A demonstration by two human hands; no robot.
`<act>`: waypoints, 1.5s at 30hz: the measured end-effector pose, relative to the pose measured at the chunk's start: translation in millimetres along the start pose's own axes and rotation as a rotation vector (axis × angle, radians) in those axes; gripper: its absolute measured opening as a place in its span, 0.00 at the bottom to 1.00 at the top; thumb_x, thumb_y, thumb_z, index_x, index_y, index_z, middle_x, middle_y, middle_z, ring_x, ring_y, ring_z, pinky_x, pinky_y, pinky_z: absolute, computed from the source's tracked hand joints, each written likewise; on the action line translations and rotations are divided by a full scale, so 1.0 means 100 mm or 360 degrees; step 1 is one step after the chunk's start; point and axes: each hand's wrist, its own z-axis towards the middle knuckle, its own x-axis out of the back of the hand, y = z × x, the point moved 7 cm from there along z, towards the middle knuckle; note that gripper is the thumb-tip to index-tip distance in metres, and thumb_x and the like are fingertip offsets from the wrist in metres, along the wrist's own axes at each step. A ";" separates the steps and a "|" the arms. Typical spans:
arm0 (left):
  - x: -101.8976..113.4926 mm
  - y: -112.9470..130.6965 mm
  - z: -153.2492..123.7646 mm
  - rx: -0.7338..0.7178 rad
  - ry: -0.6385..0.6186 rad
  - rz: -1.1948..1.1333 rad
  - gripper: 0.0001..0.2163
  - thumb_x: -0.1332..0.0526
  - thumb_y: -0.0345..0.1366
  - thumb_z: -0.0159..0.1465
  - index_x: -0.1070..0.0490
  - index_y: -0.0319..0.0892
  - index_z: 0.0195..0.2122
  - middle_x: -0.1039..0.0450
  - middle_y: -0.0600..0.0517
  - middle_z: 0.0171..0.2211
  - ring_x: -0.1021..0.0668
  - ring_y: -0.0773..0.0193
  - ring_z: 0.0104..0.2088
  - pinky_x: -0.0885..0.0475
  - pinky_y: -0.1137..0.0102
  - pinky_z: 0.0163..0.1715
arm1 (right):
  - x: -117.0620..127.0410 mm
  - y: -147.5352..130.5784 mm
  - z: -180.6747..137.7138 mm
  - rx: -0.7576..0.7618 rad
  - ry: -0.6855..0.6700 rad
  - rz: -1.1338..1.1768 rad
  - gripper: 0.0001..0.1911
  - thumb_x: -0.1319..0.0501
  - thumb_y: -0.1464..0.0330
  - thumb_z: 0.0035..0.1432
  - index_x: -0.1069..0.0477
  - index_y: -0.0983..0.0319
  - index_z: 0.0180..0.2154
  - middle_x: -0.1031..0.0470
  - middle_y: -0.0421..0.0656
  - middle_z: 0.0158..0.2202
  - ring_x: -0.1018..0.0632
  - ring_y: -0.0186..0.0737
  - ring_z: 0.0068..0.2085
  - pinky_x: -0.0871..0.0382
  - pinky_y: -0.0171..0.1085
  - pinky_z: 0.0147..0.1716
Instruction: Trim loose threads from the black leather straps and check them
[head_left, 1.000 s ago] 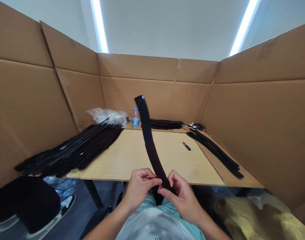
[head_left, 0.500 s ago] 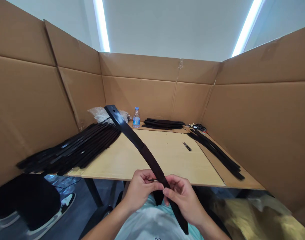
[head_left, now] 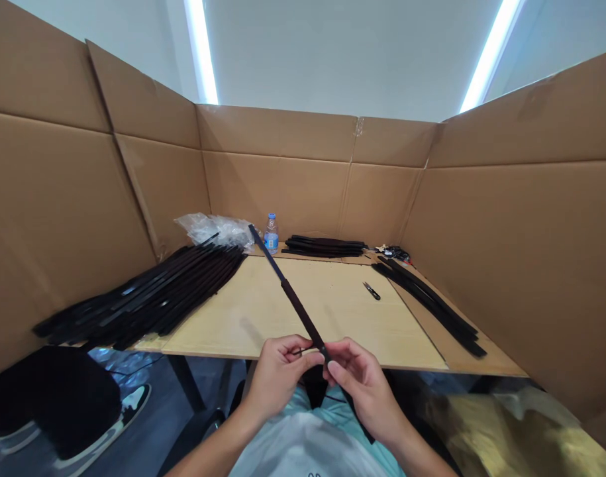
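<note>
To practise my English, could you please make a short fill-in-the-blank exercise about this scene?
1. The black strap is held by the left hand and the right hand, so ____ hands are in use.
2. The thread snips lie on the tan board, to the ____ of the strap.
3. The water bottle has a ____ cap.
4. The surrounding walls are made of brown ____.

Missing words: both; right; blue; cardboard.

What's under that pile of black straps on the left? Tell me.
The black strap pile sits on a pale tabletop, showing at its near edge; the surface directly beneath is covered.
</note>
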 end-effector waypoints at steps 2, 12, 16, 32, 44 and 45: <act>-0.01 0.01 0.02 0.0014 -0.0032 -0.0043 0.08 0.27 0.33 0.44 0.21 0.36 0.25 0.27 0.54 0.17 0.33 0.72 0.17 0.41 0.77 0.17 | -0.02 0.01 0.01 -0.0002 -0.0039 0.0000 0.23 0.30 0.61 0.50 0.30 0.59 0.48 0.24 0.44 0.37 0.24 0.39 0.37 0.29 0.38 0.39; -0.01 -0.10 -0.02 0.0185 0.0048 -0.0168 0.13 0.26 0.35 0.42 0.29 0.36 0.17 0.32 0.57 0.14 0.34 0.74 0.16 0.43 0.79 0.17 | -0.02 0.08 0.01 -0.0036 -0.0007 -0.0235 0.19 0.29 0.59 0.48 0.37 0.59 0.32 0.31 0.35 0.26 0.28 0.33 0.24 0.31 0.31 0.20; -0.05 -0.11 -0.01 0.0196 -0.0018 -0.0192 0.12 0.27 0.38 0.45 0.27 0.37 0.18 0.27 0.52 0.15 0.27 0.67 0.18 0.35 0.75 0.20 | -0.06 0.04 0.00 -0.0051 -0.0116 -0.0210 0.19 0.35 0.55 0.54 0.41 0.59 0.31 0.29 0.36 0.25 0.32 0.28 0.20 0.40 0.28 0.17; -0.06 -0.01 -0.05 0.0008 0.0058 0.0043 0.14 0.30 0.41 0.48 0.31 0.38 0.17 0.40 0.58 0.14 0.41 0.73 0.17 0.46 0.76 0.16 | 0.02 0.00 0.06 -0.0019 -0.0021 -0.0172 0.17 0.29 0.61 0.47 0.33 0.60 0.33 0.31 0.37 0.30 0.29 0.34 0.29 0.28 0.32 0.23; -0.10 0.04 -0.03 -0.0097 -0.0345 0.0181 0.10 0.38 0.41 0.61 0.25 0.39 0.36 0.27 0.52 0.27 0.26 0.64 0.29 0.31 0.73 0.30 | 0.02 -0.03 -0.10 0.0328 0.0278 -0.0702 0.13 0.37 0.62 0.58 0.34 0.58 0.43 0.29 0.47 0.43 0.27 0.47 0.47 0.31 0.45 0.45; -0.07 0.06 -0.03 -0.0114 -0.0323 0.0208 0.10 0.38 0.41 0.61 0.25 0.39 0.36 0.27 0.52 0.26 0.26 0.64 0.29 0.31 0.74 0.30 | 0.03 -0.12 -0.18 0.0470 0.0387 -0.0798 0.15 0.37 0.62 0.58 0.34 0.58 0.46 0.31 0.49 0.47 0.30 0.49 0.51 0.34 0.48 0.50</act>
